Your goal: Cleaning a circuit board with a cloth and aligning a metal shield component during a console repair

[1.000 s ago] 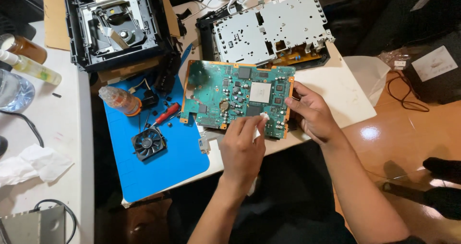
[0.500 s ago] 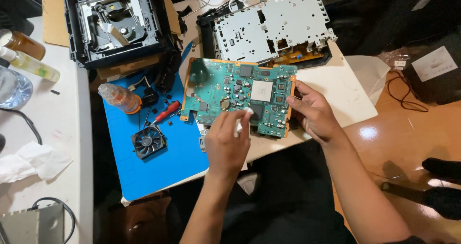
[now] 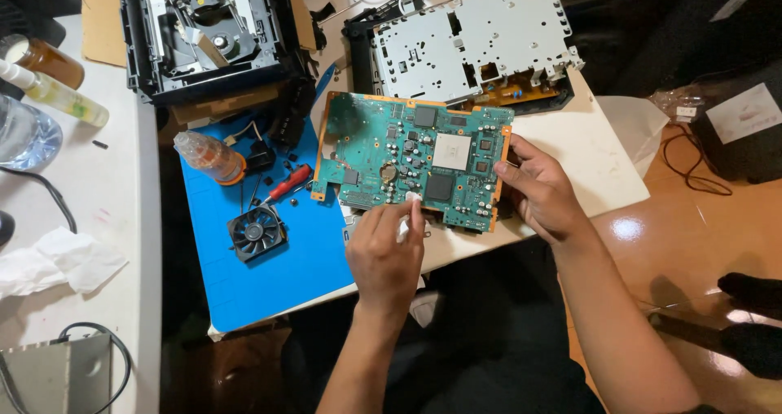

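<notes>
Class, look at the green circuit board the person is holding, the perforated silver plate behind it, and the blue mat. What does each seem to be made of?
Green circuit board: probably rigid laminate, matte green coating, orange edge trim, a shiny square chip cover. Perforated silver plate: looks like stamped sheet metal, dull grey with punched holes. Blue mat: likely soft rubber or silicone, matte, flat.

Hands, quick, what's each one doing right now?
Left hand: closed on a small white swab, pressing it to the green circuit board.
Right hand: gripping the board's right edge.

The right hand point(image 3: 544, 196) grips the green circuit board point(image 3: 411, 160) by its edge. The left hand point(image 3: 384, 249) presses something small and white, perhaps a swab, onto it.
</notes>
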